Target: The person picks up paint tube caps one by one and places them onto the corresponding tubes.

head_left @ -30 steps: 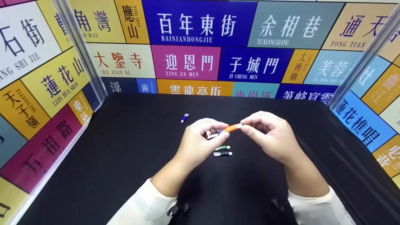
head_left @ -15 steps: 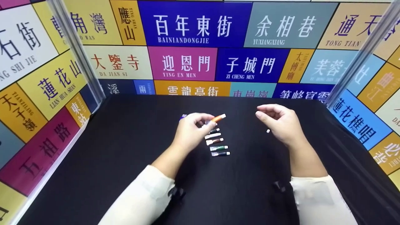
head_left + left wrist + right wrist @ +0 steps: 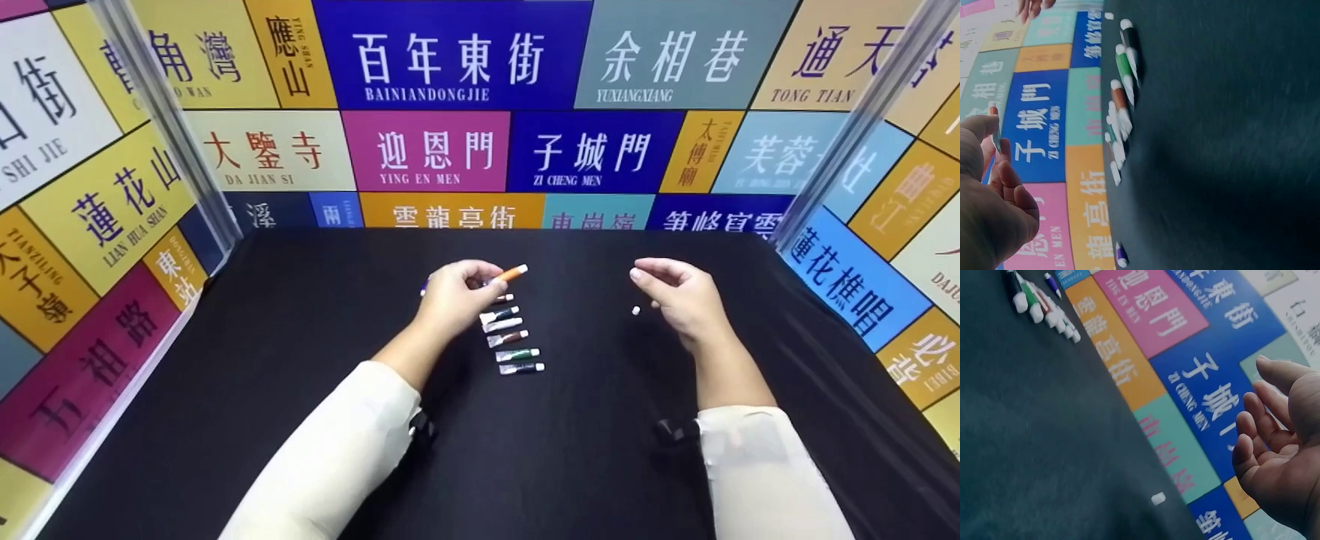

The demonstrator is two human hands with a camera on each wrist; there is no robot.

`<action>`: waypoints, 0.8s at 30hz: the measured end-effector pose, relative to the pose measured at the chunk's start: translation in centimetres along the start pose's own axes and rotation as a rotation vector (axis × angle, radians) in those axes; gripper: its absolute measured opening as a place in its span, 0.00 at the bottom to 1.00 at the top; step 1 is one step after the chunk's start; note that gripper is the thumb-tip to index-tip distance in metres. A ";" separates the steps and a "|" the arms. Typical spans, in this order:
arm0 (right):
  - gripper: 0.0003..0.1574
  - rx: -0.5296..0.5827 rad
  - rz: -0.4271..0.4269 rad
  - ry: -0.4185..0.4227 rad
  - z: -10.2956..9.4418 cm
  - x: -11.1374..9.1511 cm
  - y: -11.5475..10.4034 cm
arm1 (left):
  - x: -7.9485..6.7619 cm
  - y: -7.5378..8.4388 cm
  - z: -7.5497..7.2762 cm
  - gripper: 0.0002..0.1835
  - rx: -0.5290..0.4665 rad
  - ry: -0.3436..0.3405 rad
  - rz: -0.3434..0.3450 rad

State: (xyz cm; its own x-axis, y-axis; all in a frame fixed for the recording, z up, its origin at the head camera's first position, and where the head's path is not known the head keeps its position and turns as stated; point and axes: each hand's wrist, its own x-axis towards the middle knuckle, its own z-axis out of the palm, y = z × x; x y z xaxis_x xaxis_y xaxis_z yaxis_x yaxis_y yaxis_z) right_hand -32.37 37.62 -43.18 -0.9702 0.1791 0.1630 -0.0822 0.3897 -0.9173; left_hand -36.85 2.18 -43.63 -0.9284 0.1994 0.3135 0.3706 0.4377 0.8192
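My left hand (image 3: pixel 459 294) pinches a small orange paint tube (image 3: pixel 513 274) between thumb and fingers, its white tip pointing up and right. The left wrist view shows the tube (image 3: pixel 995 126) held above the table. To the right, my right hand (image 3: pixel 679 296) hovers with fingers relaxed. The right wrist view shows nothing between its thumb and fingers (image 3: pixel 1246 423). A small white cap (image 3: pixel 636 310) lies on the black cloth just left of the right hand. Below the left hand, several capped paint tubes (image 3: pixel 517 354) lie in a column, the farthest partly covered by that hand.
Black cloth (image 3: pixel 600 450) covers the table. A purple tube (image 3: pixel 1053 285) lies apart from the column, mostly hidden behind the left hand in the head view. Panels of coloured street-name signs (image 3: pixel 427 150) enclose the back and both sides.
My right hand has left the orange tube's tip and moved right. My left hand has drawn back left with the tube, uncovering the column of tubes. The white cap has come into view.
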 end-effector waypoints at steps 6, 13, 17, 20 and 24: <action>0.33 0.053 0.078 0.007 -0.3 0.6 2.2 | 1.4 -1.9 0.5 0.08 0.050 -0.012 -0.054; 0.36 0.075 0.175 0.019 -0.8 1.5 4.8 | 2.9 -3.5 0.8 0.09 0.028 -0.020 -0.112; 0.38 0.073 0.205 0.022 -0.7 1.8 5.8 | 3.6 -4.2 0.9 0.09 0.071 -0.040 -0.143; 0.38 0.021 0.228 0.028 -0.5 1.7 6.1 | 4.1 -4.5 1.0 0.09 0.117 -0.065 -0.161; 0.38 -0.031 0.255 0.021 -0.4 1.8 6.5 | 4.8 -4.6 1.0 0.09 0.185 -0.091 -0.177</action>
State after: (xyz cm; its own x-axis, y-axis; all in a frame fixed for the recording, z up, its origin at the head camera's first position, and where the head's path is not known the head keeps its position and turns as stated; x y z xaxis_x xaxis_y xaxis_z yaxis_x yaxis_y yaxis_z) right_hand -34.59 40.84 -48.67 -0.9537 0.2938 -0.0638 0.1714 0.3567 -0.9184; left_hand -43.02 1.99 -46.41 -0.9760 0.1805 0.1219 0.2094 0.6235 0.7533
